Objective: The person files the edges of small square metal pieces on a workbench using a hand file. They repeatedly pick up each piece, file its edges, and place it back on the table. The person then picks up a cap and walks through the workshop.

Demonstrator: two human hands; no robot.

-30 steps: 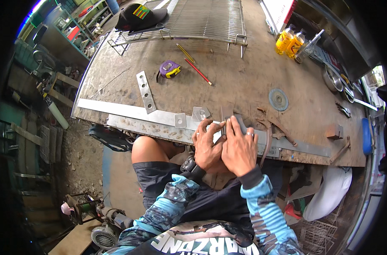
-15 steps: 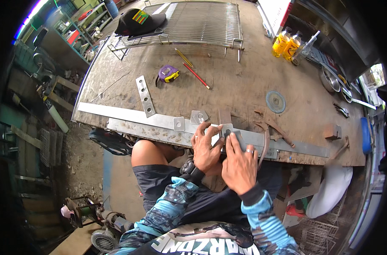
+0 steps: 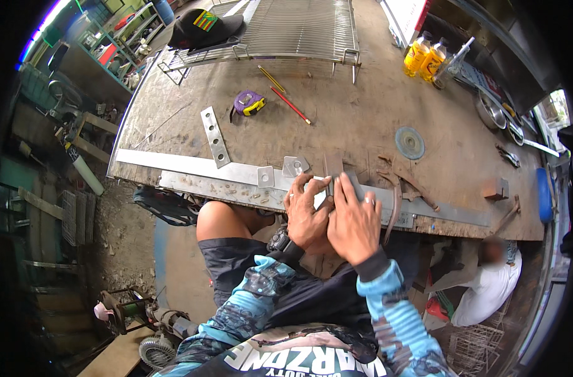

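Two bare hands meet at the near edge of a worn worktop [image 3: 362, 113], working closely over flat metal stock. The left hand [image 3: 307, 217] bends its fingers toward a small gap between thumb and forefinger, a bright sliver of metal [image 3: 321, 197] showing there; how firmly it is held cannot be told. The right hand [image 3: 354, 229], a ring on one finger, reaches forward with fingers nearly straight and close together, its fingertips beside a dark grey metal piece [image 3: 353, 182]. Whether those fingers grip anything is hidden from view. A brown block [image 3: 333, 164] sits just beyond the fingertips.

To the left, a long pale metal bar [image 3: 186, 165] runs along the edge, with a square plate with a hole [image 3: 265, 177] and more plates [image 3: 294, 166] near the left hand. A strip with a row of holes [image 3: 214, 138] lies at an angle, one end at the bar. To the right rests a rusty clamp-like tool [image 3: 396, 191], with a round disc [image 3: 410, 143] beyond it. Farther back lie a purple and yellow tape measure [image 3: 249, 102], a yellow pencil [image 3: 271, 79] and a red pencil [image 3: 291, 105], below a wire rack [image 3: 299, 31] bearing a dark cap [image 3: 206, 29]. At lower right, a person in white [image 3: 490, 289] is partly visible beside the worktop.
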